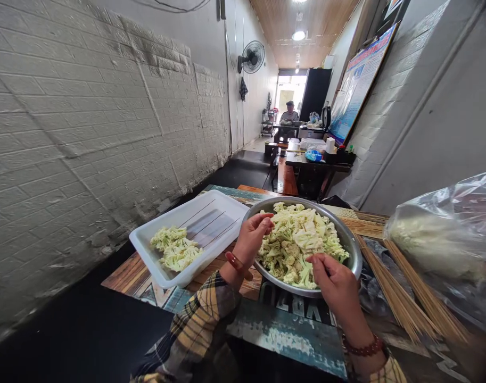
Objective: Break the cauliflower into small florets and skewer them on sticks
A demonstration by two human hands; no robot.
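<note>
The bowl [356, 250] sits right of centre in the frame, on the patchwork tabletop [294, 340], heaped with cut cauliflower [302, 229]. The left hand [248, 239] is over the bowl's left rim, its fingers curled in toward the thumb; I cannot tell whether they pinch anything. The right hand [336, 282] is at the bowl's lower right, its thumb and index finger drawn close together above the cauliflower; whether something thin is between them, I cannot tell.

Just left of the bowl, at centre-left, lies the white tray [147, 239]. Florets [176, 250] fill its lower-left part, and thin sticks [206, 225] run from them toward the tray's upper right. At the lower right of the frame, two bundles of skewers [402, 298] lie beside the bowl, fanning toward the bottom edge. A clear plastic bag [446, 223] bulges at the right edge, with pale contents. Top centre, a fan [253, 57] hangs on the wall, and a person [289, 114] sits farther back.
</note>
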